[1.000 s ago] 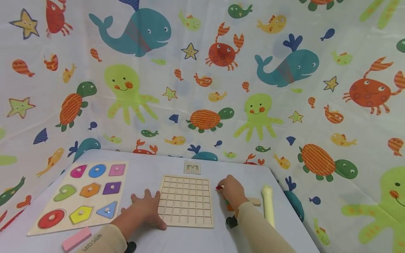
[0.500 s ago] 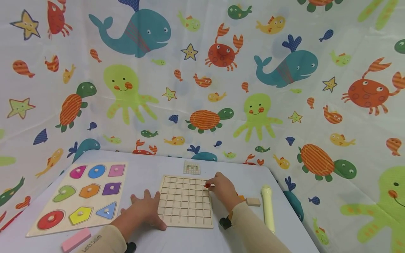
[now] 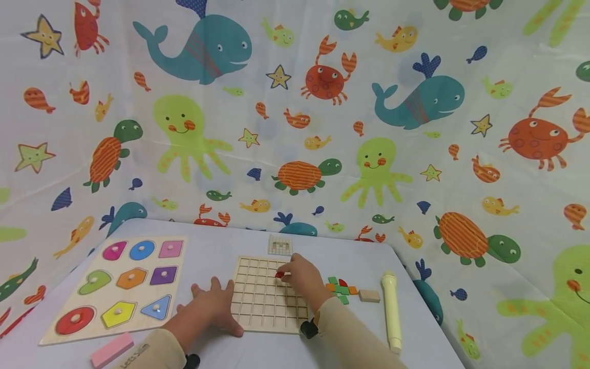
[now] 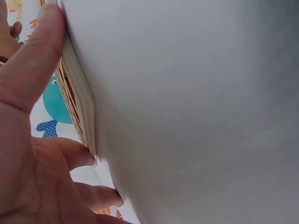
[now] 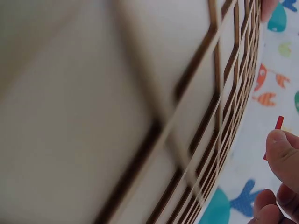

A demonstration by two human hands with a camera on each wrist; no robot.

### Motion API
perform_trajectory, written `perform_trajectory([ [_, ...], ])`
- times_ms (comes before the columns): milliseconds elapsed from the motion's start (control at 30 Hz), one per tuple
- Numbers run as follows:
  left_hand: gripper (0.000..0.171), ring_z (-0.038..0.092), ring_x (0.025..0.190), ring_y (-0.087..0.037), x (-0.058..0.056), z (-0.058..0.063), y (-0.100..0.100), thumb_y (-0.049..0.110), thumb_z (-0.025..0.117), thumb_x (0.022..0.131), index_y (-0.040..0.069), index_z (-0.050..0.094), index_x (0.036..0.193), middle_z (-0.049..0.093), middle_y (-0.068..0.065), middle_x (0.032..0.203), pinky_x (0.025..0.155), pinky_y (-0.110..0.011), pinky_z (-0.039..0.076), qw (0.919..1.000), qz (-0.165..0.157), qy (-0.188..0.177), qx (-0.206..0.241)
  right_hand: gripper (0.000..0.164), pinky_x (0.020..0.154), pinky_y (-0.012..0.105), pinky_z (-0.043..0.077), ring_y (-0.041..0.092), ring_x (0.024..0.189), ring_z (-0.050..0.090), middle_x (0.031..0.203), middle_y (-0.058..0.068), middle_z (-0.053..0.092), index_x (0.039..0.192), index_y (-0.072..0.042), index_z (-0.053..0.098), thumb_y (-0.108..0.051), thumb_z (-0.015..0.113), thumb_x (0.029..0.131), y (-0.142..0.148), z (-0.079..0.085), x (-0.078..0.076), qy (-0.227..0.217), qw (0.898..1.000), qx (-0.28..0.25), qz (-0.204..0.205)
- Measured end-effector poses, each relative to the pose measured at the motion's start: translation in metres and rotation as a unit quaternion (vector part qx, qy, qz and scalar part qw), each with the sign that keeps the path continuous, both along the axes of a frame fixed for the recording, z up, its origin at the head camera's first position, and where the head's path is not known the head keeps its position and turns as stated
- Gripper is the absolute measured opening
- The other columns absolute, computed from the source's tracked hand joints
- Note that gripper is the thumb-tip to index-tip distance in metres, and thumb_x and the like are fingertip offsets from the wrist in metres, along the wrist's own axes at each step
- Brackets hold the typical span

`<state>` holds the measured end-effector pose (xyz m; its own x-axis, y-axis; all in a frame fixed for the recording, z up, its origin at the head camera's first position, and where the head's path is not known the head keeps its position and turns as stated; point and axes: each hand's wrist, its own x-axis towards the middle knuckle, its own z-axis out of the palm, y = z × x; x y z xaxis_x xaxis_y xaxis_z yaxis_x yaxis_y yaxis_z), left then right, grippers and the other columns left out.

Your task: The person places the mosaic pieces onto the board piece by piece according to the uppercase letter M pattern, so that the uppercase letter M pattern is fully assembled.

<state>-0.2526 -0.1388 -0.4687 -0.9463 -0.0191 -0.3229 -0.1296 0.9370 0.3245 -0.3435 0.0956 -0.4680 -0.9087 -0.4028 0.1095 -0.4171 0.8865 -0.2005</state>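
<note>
On or above the white table [image 3: 207,247] are counted one square wooden grid board [image 3: 259,296], one printed card [image 3: 280,245] near the far edge, one wooden puzzle board [image 3: 117,293] holding nine knobbed shapes [image 3: 131,278], one oblong pink block [image 3: 112,350], one tan wooden block [image 3: 369,295], one pale yellow rod [image 3: 392,310], two small red tiles [image 3: 279,275] and at least two orange tiles [image 3: 353,290]; the green tiles [image 3: 343,299] cannot be surely counted.

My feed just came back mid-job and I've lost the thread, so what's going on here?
A person is working at a wooden grid board with both hands. The right hand pinches a small red piece above the board, not yet set down. The left hand touches the board's left edge, its fingers spread. More small coloured pieces lie to the right of the board, near a wooden block.
</note>
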Motion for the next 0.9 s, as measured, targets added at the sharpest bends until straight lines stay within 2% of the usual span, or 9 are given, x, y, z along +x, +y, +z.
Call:
perform_trajectory([
  [233,0.135,0.014,0.142,-0.082,-0.002,-0.003,-0.003,0.066,0.100,0.054,0.009,0.042,0.161,0.022,-0.041,0.165,0.097,-0.099,0.023,1.0000,0.003,0.000,-0.002,0.023,0.062,0.021,0.043,0.010,0.074,0.049,0.091,-0.007,0.055,0.111,-0.034,0.085,-0.024,0.084,0.090,-0.035,0.003,0.005,-0.009,1.000,-0.003,0.024],
  [433,0.135,0.015,0.142,-0.082,-0.003,-0.003,-0.006,0.068,0.099,0.053,0.010,0.042,0.161,0.022,-0.041,0.165,0.096,-0.098,0.024,1.0000,0.000,-0.003,0.001,0.021,0.069,0.021,0.047,0.010,0.077,0.052,0.091,-0.009,0.057,0.109,-0.036,0.085,-0.026,0.084,0.091,-0.059,0.002,0.001,-0.036,0.999,0.002,0.034],
  [667,0.136,0.014,0.142,-0.082,-0.001,-0.004,-0.006,0.067,0.100,0.053,0.010,0.042,0.162,0.022,-0.040,0.166,0.096,-0.099,0.024,1.0000,0.000,0.000,0.006,0.016,0.084,0.023,0.055,0.007,0.080,0.054,0.091,-0.011,0.061,0.105,-0.037,0.086,-0.027,0.083,0.092,-0.073,-0.005,-0.007,-0.045,0.998,0.004,0.049],
  [900,0.135,0.016,0.142,-0.081,-0.001,-0.003,-0.004,0.067,0.100,0.052,0.011,0.043,0.161,0.024,-0.039,0.166,0.097,-0.099,0.023,1.0000,0.001,0.001,0.003,0.015,0.080,0.024,0.055,0.005,0.078,0.053,0.089,-0.011,0.061,0.099,-0.039,0.085,-0.027,0.086,0.090,-0.079,-0.018,-0.019,-0.030,0.996,0.049,0.064],
])
